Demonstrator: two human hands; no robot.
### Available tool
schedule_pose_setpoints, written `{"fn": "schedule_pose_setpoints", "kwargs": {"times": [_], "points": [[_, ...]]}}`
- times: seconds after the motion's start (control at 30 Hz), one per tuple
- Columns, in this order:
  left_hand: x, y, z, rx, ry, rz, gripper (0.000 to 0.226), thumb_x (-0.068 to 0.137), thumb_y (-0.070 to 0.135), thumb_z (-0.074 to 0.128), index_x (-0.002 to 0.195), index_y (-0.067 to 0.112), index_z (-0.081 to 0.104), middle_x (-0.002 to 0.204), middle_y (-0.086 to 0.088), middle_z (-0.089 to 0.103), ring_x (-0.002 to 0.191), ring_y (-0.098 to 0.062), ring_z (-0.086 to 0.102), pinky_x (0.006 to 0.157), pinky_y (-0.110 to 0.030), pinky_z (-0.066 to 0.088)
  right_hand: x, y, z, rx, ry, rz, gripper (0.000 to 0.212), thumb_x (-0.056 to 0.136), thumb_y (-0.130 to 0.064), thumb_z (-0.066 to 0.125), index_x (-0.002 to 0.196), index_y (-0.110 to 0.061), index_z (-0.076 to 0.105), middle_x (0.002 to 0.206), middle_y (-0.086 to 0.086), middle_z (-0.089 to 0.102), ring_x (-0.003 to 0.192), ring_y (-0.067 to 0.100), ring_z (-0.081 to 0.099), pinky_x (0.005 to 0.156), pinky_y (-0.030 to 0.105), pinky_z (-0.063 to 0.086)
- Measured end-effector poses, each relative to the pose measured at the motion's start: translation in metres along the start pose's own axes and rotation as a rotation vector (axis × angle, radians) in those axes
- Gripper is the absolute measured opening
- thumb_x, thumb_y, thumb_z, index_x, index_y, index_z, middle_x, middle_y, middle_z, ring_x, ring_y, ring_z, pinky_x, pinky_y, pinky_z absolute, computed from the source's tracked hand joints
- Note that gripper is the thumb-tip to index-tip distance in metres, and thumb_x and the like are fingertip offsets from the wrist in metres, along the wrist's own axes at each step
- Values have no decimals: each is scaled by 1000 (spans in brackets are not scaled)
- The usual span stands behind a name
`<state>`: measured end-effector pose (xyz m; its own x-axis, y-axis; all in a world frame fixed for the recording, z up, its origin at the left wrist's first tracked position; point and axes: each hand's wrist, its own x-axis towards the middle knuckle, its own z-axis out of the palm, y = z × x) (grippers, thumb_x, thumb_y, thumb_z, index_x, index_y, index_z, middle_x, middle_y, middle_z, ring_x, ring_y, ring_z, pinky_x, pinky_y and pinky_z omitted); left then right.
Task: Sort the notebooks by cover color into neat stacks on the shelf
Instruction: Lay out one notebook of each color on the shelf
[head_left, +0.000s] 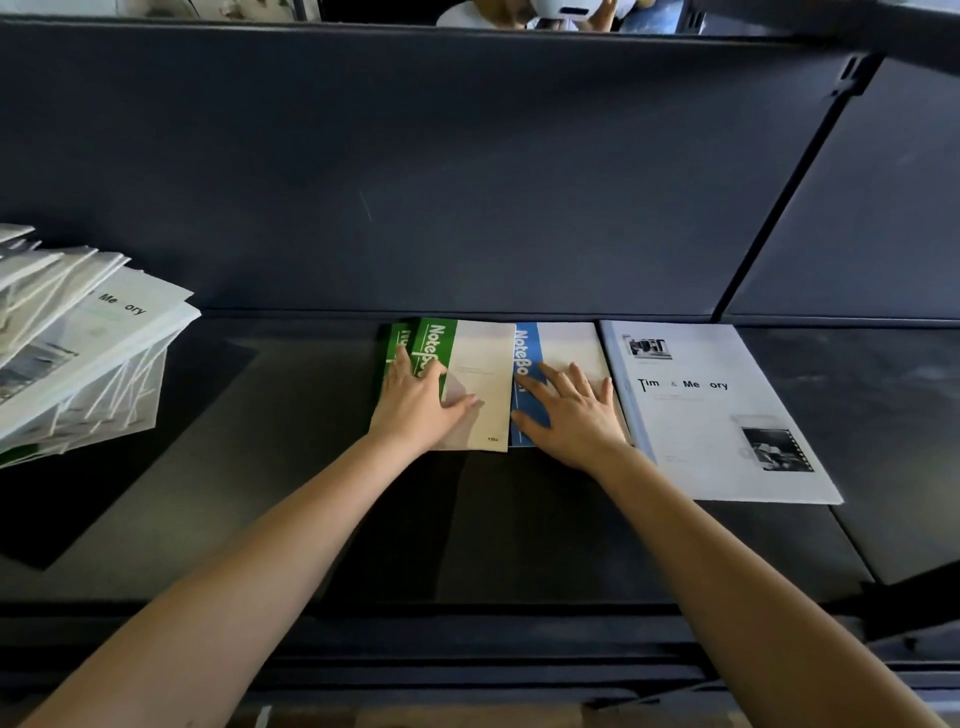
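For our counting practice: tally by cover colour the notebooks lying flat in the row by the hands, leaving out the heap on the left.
Green notebooks: 2
Blue notebook: 1
White notebook: 1
Total: 4

The dark shelf (311, 519) bears green notebooks (439, 332), a blue notebook (571, 345), a white booklet (717, 431) and a messy pile (88, 353)

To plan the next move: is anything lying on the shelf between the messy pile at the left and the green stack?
Nothing visible; only bare shelf lies between the messy pile and the green stack.
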<state>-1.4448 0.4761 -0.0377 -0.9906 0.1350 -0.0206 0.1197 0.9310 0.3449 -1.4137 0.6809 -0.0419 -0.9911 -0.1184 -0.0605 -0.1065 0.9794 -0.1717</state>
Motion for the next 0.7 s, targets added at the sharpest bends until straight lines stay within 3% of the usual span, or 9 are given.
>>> {"fn": "schedule_pose_setpoints", "kwargs": {"times": [0.1, 0.27, 0.47, 0.7], "points": [[3, 1, 1, 40, 3, -2, 70, 86, 68, 46, 132, 15, 40, 158, -25, 5, 145, -42, 8, 118, -48, 18, 0, -2, 1, 13, 8, 0, 60, 95, -60, 32, 149, -41, 17, 160, -8, 7, 148, 26, -5, 115, 61, 0], [0, -13, -2, 164, -45, -70, 63, 93, 67, 26, 147, 33, 22, 159, -21, 3, 145, -45, 4, 116, -56, 7, 5, -6, 3, 1, 46, 10, 57, 93, -62, 33, 144, -39, 27, 157, -5, 15, 147, 29, 1, 112, 66, 4], [-3, -18, -8, 167, -57, -103, 63, 97, 59, 23, 150, 25, 17, 159, -23, 0, 145, -45, -1, 119, -50, 8, 14, -26, 8, 5, 48, 83, 60, 95, -60, 29, 145, -27, 26, 157, 3, 13, 145, 41, -3, 110, 68, -2], [-3, -9, -7, 231, -110, -104, 86, 90, 73, 20, 154, 18, 3, 160, -18, -5, 144, -46, -6, 116, -55, 3, 21, -19, 6, 26, 51, 73, 60, 95, -61, 28, 145, -27, 26, 159, -2, 8, 146, 38, -5, 111, 67, -2]]}}
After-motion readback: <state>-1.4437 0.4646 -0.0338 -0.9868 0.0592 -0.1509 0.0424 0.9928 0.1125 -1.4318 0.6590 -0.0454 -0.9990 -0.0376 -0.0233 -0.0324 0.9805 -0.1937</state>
